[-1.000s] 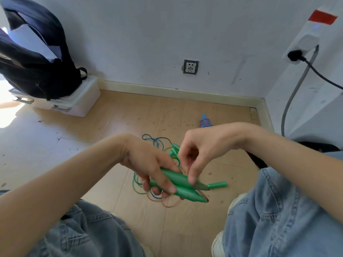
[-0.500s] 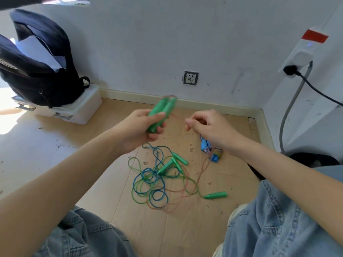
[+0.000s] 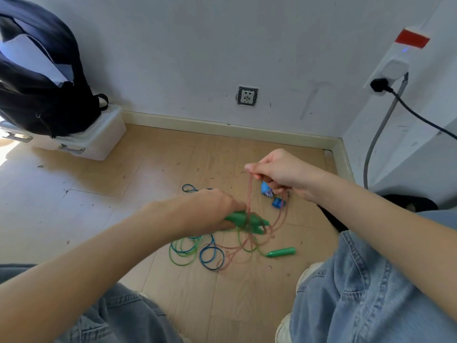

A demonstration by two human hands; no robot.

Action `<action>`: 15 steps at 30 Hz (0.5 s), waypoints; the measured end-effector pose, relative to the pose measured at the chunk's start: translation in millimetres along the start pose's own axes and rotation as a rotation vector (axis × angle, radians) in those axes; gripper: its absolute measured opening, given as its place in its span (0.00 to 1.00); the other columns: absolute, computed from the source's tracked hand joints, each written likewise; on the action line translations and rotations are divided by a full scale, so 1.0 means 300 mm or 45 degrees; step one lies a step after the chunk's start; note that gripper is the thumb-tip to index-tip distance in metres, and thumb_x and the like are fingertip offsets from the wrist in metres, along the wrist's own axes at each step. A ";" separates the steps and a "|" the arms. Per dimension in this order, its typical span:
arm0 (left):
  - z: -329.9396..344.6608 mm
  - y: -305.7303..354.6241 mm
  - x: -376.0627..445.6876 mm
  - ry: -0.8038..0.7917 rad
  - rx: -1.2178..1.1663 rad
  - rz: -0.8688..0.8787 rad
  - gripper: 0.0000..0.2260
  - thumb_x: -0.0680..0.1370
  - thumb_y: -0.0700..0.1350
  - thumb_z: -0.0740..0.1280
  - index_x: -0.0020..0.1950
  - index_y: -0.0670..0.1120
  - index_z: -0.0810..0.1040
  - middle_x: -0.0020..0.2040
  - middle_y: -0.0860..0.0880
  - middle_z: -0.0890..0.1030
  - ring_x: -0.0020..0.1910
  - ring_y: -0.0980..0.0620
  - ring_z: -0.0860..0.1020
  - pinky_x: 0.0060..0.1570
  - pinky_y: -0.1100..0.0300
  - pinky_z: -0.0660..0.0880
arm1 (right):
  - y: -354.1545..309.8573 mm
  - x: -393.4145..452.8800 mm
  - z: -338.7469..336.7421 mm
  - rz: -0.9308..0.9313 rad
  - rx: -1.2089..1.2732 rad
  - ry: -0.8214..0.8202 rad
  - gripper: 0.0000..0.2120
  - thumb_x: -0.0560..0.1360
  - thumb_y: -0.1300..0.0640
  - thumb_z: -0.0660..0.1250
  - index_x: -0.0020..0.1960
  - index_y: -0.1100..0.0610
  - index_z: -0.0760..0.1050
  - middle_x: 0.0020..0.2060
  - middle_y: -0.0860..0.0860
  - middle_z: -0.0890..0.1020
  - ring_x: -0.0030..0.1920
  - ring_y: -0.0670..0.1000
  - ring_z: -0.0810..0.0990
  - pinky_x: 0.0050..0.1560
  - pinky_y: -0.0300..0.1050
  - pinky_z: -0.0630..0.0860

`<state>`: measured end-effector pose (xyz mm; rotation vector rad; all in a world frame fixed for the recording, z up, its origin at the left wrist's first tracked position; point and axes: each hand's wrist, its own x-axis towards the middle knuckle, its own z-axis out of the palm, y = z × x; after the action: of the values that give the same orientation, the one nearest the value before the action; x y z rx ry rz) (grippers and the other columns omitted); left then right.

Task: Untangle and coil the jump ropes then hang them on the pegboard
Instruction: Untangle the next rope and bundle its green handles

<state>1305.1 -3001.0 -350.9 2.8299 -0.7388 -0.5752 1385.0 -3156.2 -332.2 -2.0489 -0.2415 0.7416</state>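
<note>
Holding a pair of green handles [image 3: 246, 221] bunched in its closed fist, the left hand [image 3: 210, 211] sits at the centre of the frame, low over the floor [image 3: 173, 157]; keeping both handles together looks like a way to anchor one rope's ends while its cord is worked free. Up and to the right, the right hand [image 3: 282, 173] pinches the reddish cord [image 3: 250, 191] between thumb and forefinger, with the other fingers curled in. The cord drops steeply from that pinch to the handles, and a second strand of it loops down on the right, so the raised hand seems to be drawing the cord up out of the heap, or starting a first coil.

The rest of the jump ropes lie below the hands: green loops [image 3: 183, 251] and blue loops [image 3: 210, 256] overlapping on the floor, with the reddish cord threading through them. A loose green handle [image 3: 280, 252] lies just right of the heap. Blue handles [image 3: 272, 196] rest on the floor beneath the right hand, partly hidden by it.

The tangle looks largely unsorted, so I judge this an early untangling step. No pegboard is in view. A dark backpack [image 3: 44, 95] sits on a white box [image 3: 99, 137] at the upper left.
</note>
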 end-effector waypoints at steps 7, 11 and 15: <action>-0.124 -0.046 -0.071 0.687 -0.619 -0.005 0.10 0.75 0.48 0.67 0.51 0.49 0.68 0.35 0.55 0.76 0.31 0.63 0.72 0.32 0.70 0.66 | 0.005 0.004 -0.008 -0.006 -0.203 -0.126 0.14 0.76 0.55 0.64 0.33 0.59 0.69 0.23 0.49 0.65 0.19 0.45 0.58 0.20 0.33 0.57; -0.121 -0.038 -0.056 0.622 -1.090 0.038 0.11 0.76 0.41 0.66 0.53 0.54 0.70 0.37 0.52 0.78 0.30 0.59 0.72 0.30 0.67 0.70 | 0.011 0.001 -0.007 0.021 -0.205 -0.307 0.18 0.73 0.43 0.66 0.33 0.55 0.71 0.23 0.47 0.67 0.22 0.45 0.62 0.25 0.38 0.65; -0.137 -0.060 -0.053 0.595 -1.387 -0.004 0.06 0.77 0.38 0.64 0.50 0.48 0.75 0.36 0.50 0.77 0.32 0.57 0.72 0.28 0.66 0.69 | 0.009 -0.012 -0.009 -0.142 0.086 -0.454 0.11 0.80 0.55 0.58 0.45 0.56 0.77 0.38 0.50 0.83 0.42 0.50 0.80 0.54 0.48 0.71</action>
<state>1316.7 -2975.1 -312.7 1.8184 -0.2017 -0.1803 1383.4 -3161.3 -331.8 -1.8141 -0.5210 1.0279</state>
